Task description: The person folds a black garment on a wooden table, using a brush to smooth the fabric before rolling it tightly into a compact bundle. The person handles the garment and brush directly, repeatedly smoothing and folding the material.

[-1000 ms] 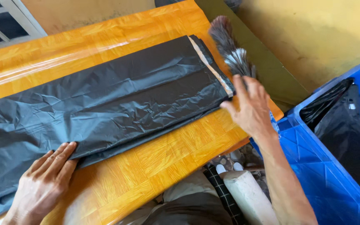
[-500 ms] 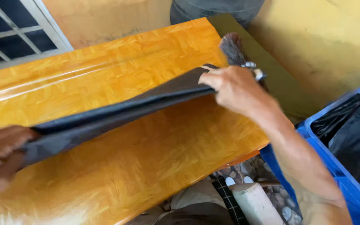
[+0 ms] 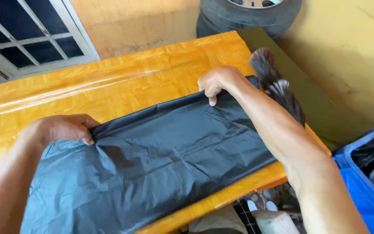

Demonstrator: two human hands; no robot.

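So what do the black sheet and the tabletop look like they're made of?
Black sheet: thin plastic film, likely a bin bag; it creases finely, has a dull sheen, and bunches where the left hand and right hand pinch its far edge. Tabletop: orange wood-grain parquet pattern under a glossy coat; the glare streak suggests lacquer or laminate.

The black plastic bag (image 3: 161, 169) runs off the near left edge. The tyre (image 3: 249, 15) at the far wall is cropped above. The blue crate (image 3: 362, 190) is cut off at right.
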